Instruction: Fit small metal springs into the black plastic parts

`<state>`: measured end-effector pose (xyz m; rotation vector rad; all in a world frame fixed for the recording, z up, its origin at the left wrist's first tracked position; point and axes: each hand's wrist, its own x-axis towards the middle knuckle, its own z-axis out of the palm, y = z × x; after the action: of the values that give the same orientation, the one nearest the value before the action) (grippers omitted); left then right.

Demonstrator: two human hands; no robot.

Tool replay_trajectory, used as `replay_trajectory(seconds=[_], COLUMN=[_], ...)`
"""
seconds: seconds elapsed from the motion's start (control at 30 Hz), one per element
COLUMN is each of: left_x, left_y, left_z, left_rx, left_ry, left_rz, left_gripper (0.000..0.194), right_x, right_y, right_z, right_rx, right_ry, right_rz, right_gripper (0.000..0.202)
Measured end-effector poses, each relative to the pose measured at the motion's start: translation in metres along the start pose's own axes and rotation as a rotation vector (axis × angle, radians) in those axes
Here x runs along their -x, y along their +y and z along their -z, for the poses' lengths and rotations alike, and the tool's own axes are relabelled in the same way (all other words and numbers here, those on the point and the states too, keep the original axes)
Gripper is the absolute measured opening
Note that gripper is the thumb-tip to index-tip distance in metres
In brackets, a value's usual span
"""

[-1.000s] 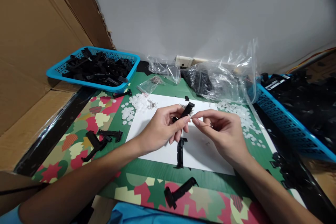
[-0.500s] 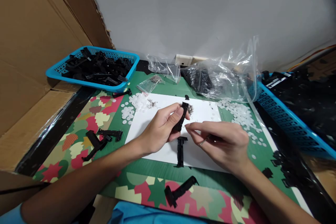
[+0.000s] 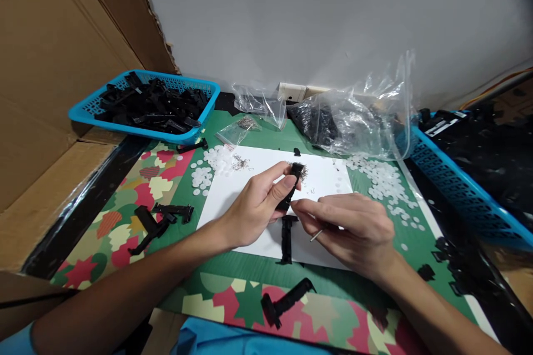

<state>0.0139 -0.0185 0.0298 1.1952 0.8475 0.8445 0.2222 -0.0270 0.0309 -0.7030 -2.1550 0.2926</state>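
My left hand [image 3: 260, 205] is closed around a narrow black plastic part [image 3: 288, 194], its thumb pressed along the part's face. Close by on the right, my right hand [image 3: 350, 227] has thumb and forefinger pinched at the part's lower end; anything tiny between those fingertips is too small to make out. A thin metal rod [image 3: 316, 235], its other end hidden, sticks out from under the curled fingers of that hand. Below both hands a similar black part [image 3: 286, 241] lies on the white sheet [image 3: 245, 238]. Behind the left fingertips is a pile of tiny metal springs [image 3: 304, 172].
Blue baskets of black parts stand at the left [image 3: 144, 134] and right [image 3: 466, 188]. White discs lie in a left pile [image 3: 220, 161] and a right pile [image 3: 381, 177]. Clear plastic bags [image 3: 358, 127] rest against the wall. Another black part [image 3: 287, 302] lies near the front edge.
My right fingertips have moved slightly left and down, up against the held black part. The metal rod under my right hand shows more. The left hand keeps its hold.
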Motion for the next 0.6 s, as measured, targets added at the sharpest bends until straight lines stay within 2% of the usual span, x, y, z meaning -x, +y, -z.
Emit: replay_trajectory(seconds=[0.3, 0.5, 0.6], left_x=[0.0017, 0.0010, -0.0007], left_y=[-0.0019, -0.0031, -0.0037], left_z=[-0.0022, -0.0035, -0.0026], left_rx=[-0.014, 0.074, 0.127], left_ry=[-0.015, -0.057, -0.054], left_rz=[-0.014, 0.018, 0.021], left_gripper=[0.044, 0.044, 0.042], right_x=[0.0003, 0.0049, 0.0067], right_y=[0.0010, 0.0043, 0.0047], right_z=[0.0012, -0.0017, -0.0023], right_rx=[-0.016, 0.020, 0.041], right_ry=[-0.091, -0.095, -0.048], right_rz=[0.033, 0.065, 0.036], right_gripper=[0.033, 0.043, 0.042])
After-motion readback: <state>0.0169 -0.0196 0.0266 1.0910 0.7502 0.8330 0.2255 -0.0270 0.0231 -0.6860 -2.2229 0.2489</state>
